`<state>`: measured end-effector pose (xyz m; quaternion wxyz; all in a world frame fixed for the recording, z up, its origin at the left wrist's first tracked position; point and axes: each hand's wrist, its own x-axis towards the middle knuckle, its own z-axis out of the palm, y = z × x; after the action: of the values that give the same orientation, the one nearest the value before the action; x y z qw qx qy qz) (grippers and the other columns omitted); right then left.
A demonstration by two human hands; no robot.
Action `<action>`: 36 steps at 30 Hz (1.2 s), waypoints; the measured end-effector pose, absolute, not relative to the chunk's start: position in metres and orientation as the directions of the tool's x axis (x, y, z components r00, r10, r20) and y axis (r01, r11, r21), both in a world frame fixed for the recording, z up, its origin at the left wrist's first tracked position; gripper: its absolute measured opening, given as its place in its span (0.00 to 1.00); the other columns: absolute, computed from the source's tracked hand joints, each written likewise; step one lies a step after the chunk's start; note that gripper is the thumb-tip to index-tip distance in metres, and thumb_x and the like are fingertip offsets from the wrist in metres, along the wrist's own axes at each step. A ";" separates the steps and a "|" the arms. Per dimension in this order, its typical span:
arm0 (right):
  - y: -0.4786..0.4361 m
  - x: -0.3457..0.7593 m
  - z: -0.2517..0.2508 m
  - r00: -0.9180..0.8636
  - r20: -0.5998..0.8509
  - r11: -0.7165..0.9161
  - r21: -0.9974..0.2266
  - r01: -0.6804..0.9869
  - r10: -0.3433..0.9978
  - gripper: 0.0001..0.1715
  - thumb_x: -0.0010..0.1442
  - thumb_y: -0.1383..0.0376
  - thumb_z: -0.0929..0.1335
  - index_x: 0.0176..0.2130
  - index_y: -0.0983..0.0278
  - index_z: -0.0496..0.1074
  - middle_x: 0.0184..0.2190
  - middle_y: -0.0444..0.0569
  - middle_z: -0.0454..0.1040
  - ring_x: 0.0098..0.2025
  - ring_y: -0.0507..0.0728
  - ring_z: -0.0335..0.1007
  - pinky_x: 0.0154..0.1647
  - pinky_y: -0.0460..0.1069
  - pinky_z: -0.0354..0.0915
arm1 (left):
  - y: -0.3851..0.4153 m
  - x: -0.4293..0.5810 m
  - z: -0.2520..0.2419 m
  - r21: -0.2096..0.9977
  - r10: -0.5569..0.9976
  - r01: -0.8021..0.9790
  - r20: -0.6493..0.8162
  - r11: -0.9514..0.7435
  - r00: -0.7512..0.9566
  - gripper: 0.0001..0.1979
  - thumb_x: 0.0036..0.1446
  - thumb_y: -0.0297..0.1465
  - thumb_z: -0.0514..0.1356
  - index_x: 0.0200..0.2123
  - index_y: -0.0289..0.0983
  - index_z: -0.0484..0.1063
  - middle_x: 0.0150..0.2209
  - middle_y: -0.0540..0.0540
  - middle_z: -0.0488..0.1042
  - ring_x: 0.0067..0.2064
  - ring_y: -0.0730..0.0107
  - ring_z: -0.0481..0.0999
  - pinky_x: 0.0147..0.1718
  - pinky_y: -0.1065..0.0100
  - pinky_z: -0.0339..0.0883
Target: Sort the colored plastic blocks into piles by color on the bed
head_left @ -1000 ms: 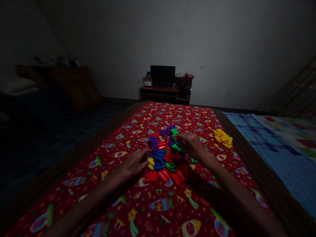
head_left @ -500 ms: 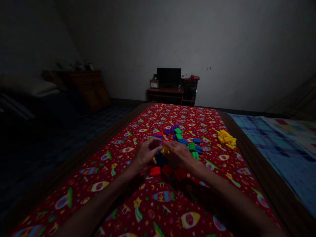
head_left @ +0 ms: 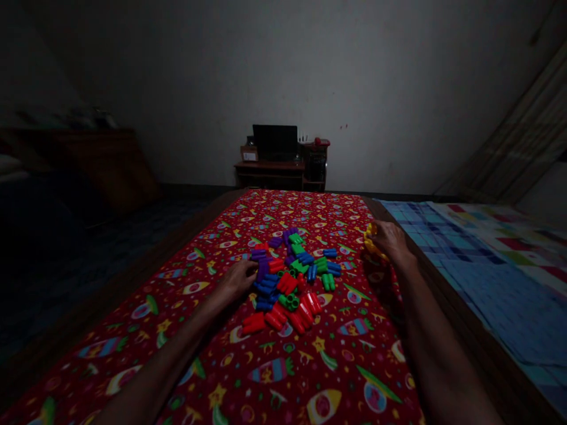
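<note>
A heap of small plastic tube blocks [head_left: 290,277], red, blue, green and purple, lies in the middle of a red cloth [head_left: 283,366] printed with rockets and stars. My left hand [head_left: 239,278] rests at the heap's left edge, fingers curled against the blue and purple pieces. My right hand [head_left: 387,237] is off to the right near the cloth's edge, lying over a pile of yellow blocks [head_left: 370,241], most of which it hides. Its fingers look curled onto the yellow pieces.
The cloth covers a long low wooden surface [head_left: 482,354]. A blue checked mat [head_left: 478,265] lies on the right. A small desk with a dark screen [head_left: 275,141] stands against the far wall. Dark furniture [head_left: 101,165] sits at the left. The room is dim.
My right hand has moved from the middle heap out to the yellow pile on the right. My left hand has dropped back to the heap's left edge. The view has shifted slightly.
</note>
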<state>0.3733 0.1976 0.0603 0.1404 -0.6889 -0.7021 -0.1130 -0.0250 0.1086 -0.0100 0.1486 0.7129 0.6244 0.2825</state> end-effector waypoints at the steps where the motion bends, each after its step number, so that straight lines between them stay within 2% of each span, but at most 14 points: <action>1: 0.201 0.379 0.055 0.011 0.341 0.007 -0.053 0.999 0.940 0.15 0.57 0.63 0.68 0.45 0.63 0.75 0.41 0.56 0.78 0.43 0.60 0.73 0.38 0.49 0.63 | 0.110 -0.025 -0.011 0.576 0.978 0.802 0.206 -0.156 0.042 0.10 0.43 0.34 0.56 0.28 0.38 0.76 0.31 0.44 0.78 0.35 0.58 0.77 0.36 0.63 0.68; 6: 0.213 0.396 0.042 0.017 0.317 0.030 -0.143 0.989 0.948 0.21 0.55 0.63 0.69 0.49 0.64 0.74 0.44 0.57 0.78 0.46 0.61 0.73 0.40 0.50 0.65 | 0.110 -0.023 -0.018 0.731 0.989 0.682 0.110 -0.016 -0.096 0.10 0.38 0.37 0.58 0.26 0.38 0.71 0.24 0.50 0.74 0.28 0.64 0.74 0.27 0.68 0.67; 9: 0.211 0.397 0.053 0.022 0.428 0.067 -0.192 0.979 0.904 0.21 0.59 0.62 0.67 0.50 0.66 0.74 0.44 0.58 0.78 0.45 0.62 0.74 0.42 0.51 0.66 | 0.109 -0.026 -0.017 0.831 0.989 0.556 0.070 0.014 -0.130 0.13 0.37 0.41 0.61 0.24 0.38 0.68 0.19 0.52 0.70 0.23 0.68 0.71 0.22 0.69 0.64; 13: 0.195 0.370 0.082 0.011 0.550 0.154 -0.254 0.955 0.835 0.17 0.61 0.63 0.64 0.46 0.65 0.76 0.38 0.57 0.80 0.40 0.61 0.76 0.41 0.52 0.66 | 0.110 -0.041 0.004 0.877 0.987 0.481 0.082 -0.006 -0.138 0.21 0.33 0.47 0.65 0.26 0.37 0.67 0.22 0.50 0.72 0.25 0.66 0.73 0.25 0.68 0.67; 15: 0.180 0.341 0.090 -0.087 0.558 0.294 -0.294 0.910 0.826 0.16 0.62 0.63 0.63 0.45 0.64 0.77 0.36 0.55 0.80 0.38 0.60 0.77 0.40 0.51 0.67 | 0.107 -0.042 0.021 0.845 0.962 0.533 0.171 -0.032 -0.214 0.23 0.35 0.49 0.64 0.28 0.37 0.69 0.25 0.49 0.74 0.28 0.64 0.74 0.28 0.67 0.68; 17: 0.162 0.303 0.088 -0.266 0.545 0.499 -0.338 0.798 0.795 0.16 0.64 0.62 0.62 0.46 0.63 0.76 0.37 0.54 0.80 0.37 0.57 0.77 0.39 0.49 0.66 | 0.099 -0.033 0.037 0.797 0.927 0.600 0.276 -0.073 -0.254 0.23 0.38 0.50 0.63 0.31 0.38 0.70 0.28 0.48 0.76 0.31 0.63 0.75 0.31 0.66 0.70; 20: 0.134 0.250 0.072 -0.580 0.513 0.770 -0.333 0.544 0.632 0.23 0.64 0.61 0.64 0.57 0.64 0.67 0.45 0.55 0.77 0.42 0.56 0.75 0.40 0.48 0.65 | 0.082 -0.002 0.053 0.748 0.938 0.643 0.320 -0.163 -0.134 0.21 0.43 0.49 0.62 0.33 0.38 0.72 0.30 0.48 0.77 0.32 0.64 0.77 0.34 0.65 0.71; 21: 0.126 0.237 0.067 -0.655 0.504 0.826 -0.304 0.475 0.563 0.25 0.63 0.61 0.65 0.58 0.64 0.65 0.49 0.56 0.75 0.46 0.56 0.73 0.41 0.47 0.64 | 0.077 0.010 0.055 0.745 0.945 0.637 0.316 -0.197 -0.078 0.20 0.45 0.49 0.61 0.33 0.38 0.72 0.30 0.48 0.77 0.32 0.64 0.77 0.35 0.65 0.72; 23: 0.115 0.222 0.058 -0.752 0.442 0.872 -0.275 0.405 0.488 0.24 0.63 0.62 0.65 0.58 0.64 0.64 0.49 0.56 0.74 0.44 0.55 0.72 0.38 0.46 0.62 | 0.068 0.028 0.055 0.752 0.950 0.609 0.313 -0.253 0.009 0.18 0.47 0.47 0.61 0.34 0.39 0.73 0.31 0.48 0.78 0.33 0.64 0.78 0.36 0.65 0.72; 26: 0.114 0.225 0.058 -0.786 0.337 0.852 -0.273 0.446 0.519 0.17 0.64 0.63 0.64 0.52 0.64 0.69 0.37 0.52 0.77 0.34 0.53 0.71 0.31 0.45 0.56 | 0.064 0.039 0.049 0.787 0.952 0.551 0.304 -0.276 0.043 0.17 0.49 0.45 0.60 0.35 0.38 0.73 0.34 0.46 0.79 0.35 0.63 0.79 0.37 0.65 0.73; 30: 0.135 0.252 0.068 -0.705 0.342 0.779 -0.367 0.509 0.622 0.13 0.63 0.63 0.65 0.46 0.68 0.70 0.31 0.49 0.74 0.30 0.51 0.65 0.29 0.45 0.52 | 0.068 0.031 0.044 0.831 0.966 0.510 0.260 -0.222 -0.002 0.18 0.51 0.45 0.58 0.38 0.37 0.74 0.37 0.44 0.80 0.38 0.61 0.79 0.38 0.64 0.73; 33: 0.154 0.265 0.068 -0.654 0.305 0.672 -0.603 0.429 0.692 0.13 0.62 0.61 0.64 0.40 0.68 0.72 0.29 0.47 0.72 0.28 0.50 0.62 0.30 0.44 0.54 | 0.070 0.028 0.044 0.826 0.967 0.523 0.256 -0.211 -0.015 0.19 0.51 0.45 0.58 0.38 0.37 0.75 0.39 0.44 0.80 0.39 0.60 0.79 0.40 0.63 0.73; 36: 0.158 0.258 0.063 -0.606 0.296 0.486 -0.856 0.174 0.739 0.20 0.60 0.54 0.65 0.38 0.67 0.74 0.31 0.46 0.73 0.32 0.52 0.66 0.34 0.45 0.59 | 0.068 0.034 0.043 0.837 0.970 0.501 0.240 -0.219 0.023 0.20 0.52 0.46 0.58 0.40 0.38 0.76 0.40 0.43 0.80 0.42 0.58 0.79 0.43 0.62 0.73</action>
<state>0.2578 0.1580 0.0630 0.3380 -0.2879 -0.7930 0.4172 0.0336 0.0684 0.0431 0.2796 0.6585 0.5588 0.4195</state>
